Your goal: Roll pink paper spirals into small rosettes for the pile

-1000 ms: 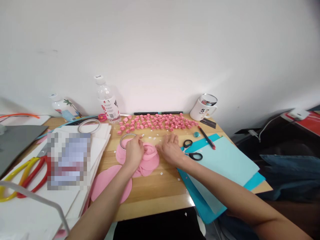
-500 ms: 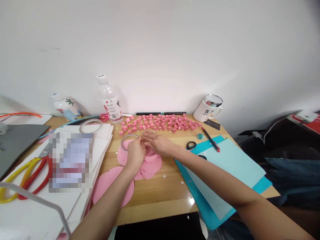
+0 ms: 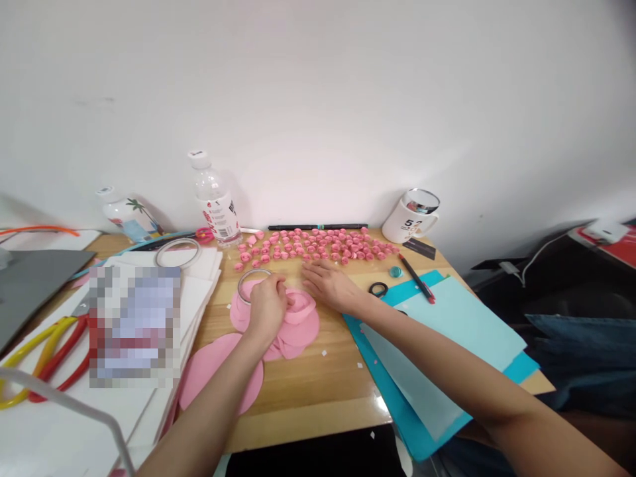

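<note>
Curled over the pink paper pieces, my left hand (image 3: 268, 306) has its fingers closed; whatever is in them, if anything, is hidden. Just behind it a roll of clear tape (image 3: 243, 291) rests on pink paper. My right hand (image 3: 328, 285) lies low over the table with its fingers stretched out, holding nothing visible. Between the hands sits a pink paper spiral (image 3: 300, 306), loosely coiled, on top of other cut pink shapes (image 3: 304, 334). A larger pink paper circle (image 3: 218, 371) lies partly under my left forearm.
Many small rolled pink paper flowers (image 3: 322, 245) line the back. A bottle (image 3: 218, 212) and a mug (image 3: 410, 217) stand at the wall. Blue paper sheets (image 3: 447, 331), a pen (image 3: 416, 278) and black-handled scissors (image 3: 378, 289) lie right; red-yellow-handled scissors (image 3: 59, 358) lie left.
My hands have come apart: the right one has moved to the right, off the pink spiral, which now shows more fully. The left hand stays near the tape roll.
</note>
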The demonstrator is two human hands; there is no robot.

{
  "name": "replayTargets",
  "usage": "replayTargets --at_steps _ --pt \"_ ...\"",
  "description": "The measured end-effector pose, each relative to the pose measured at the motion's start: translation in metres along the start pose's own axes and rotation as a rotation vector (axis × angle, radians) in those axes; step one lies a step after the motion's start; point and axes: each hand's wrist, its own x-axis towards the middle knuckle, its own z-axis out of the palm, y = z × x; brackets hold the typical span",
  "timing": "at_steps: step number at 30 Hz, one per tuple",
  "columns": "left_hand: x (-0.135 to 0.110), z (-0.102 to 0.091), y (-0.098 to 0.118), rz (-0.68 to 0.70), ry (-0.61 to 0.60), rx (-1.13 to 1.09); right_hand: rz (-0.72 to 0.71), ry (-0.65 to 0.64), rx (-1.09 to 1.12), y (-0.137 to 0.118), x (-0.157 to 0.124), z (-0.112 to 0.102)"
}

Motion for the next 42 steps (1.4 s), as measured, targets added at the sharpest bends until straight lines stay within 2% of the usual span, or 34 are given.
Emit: replayTargets --at_steps 7,15,19,22,27,31,38,42 --pt "-0.001 0.000 -0.001 0.024 -0.002 0.019 0.020 -0.049 -0.155 -0.007 0.012 0.000" --pt "-0.001 0.000 -0.001 0.037 0.015 0.055 0.062 -0.011 -0.028 -0.017 -0.018 -0.006" --pt "0.000 0.001 -0.001 0.017 0.005 0.038 0.240 0.099 0.001 -0.008 -0.034 -0.007" --pt "0.000 0.000 0.000 0.005 0.005 0.030 0.322 0.085 -0.094 0.001 -0.037 -0.001" --pt "0.000 -0.001 0.001 -0.008 0.007 0.029 0.323 0.050 -0.242 0.002 -0.032 0.011" --pt "-0.001 -0.001 0.003 -0.017 0.000 0.018 0.306 0.033 -0.323 -0.002 -0.028 0.008" --pt "-0.001 0.000 0.001 -0.012 -0.007 0.012 0.153 0.056 -0.147 -0.015 -0.037 -0.002" --pt "-0.001 0.001 0.000 -0.009 -0.015 -0.005 0.249 0.093 -0.157 -0.007 -0.040 -0.002"
